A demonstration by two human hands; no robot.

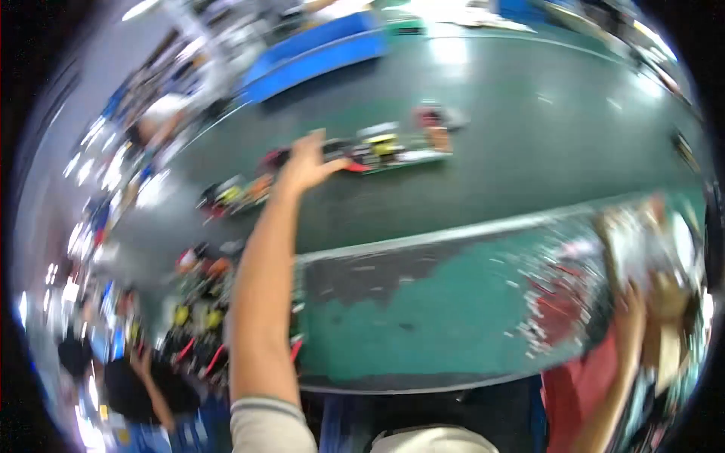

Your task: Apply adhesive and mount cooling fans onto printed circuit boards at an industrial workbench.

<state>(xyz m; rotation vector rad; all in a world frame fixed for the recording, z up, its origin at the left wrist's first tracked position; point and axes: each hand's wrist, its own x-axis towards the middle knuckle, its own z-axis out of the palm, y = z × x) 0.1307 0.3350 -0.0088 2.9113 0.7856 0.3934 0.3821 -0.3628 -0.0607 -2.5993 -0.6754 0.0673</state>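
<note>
My left hand (308, 162) reaches out over a dark green surface, thumb spread from the fingers. It is over a row of what look like green circuit boards (408, 155) carrying yellow, black, white and red parts. Its fingertips are blurred, so contact with the boards is unclear. My right hand (630, 300), far to the right, is next to a blurred heap of whitish, clear packaging (642, 241). Blur hides its fingers and anything in them. Beside it, small red and silvery pieces (555, 302) lie scattered on the worn green work mat (423, 325).
A blue bin (317, 57) stands at the far side. More boards with yellow parts and red wires (200, 317) crowd the left of the mat. A co-worker (147, 385) is at the lower left. A pale raised edge (423, 240) runs between mat and dark surface.
</note>
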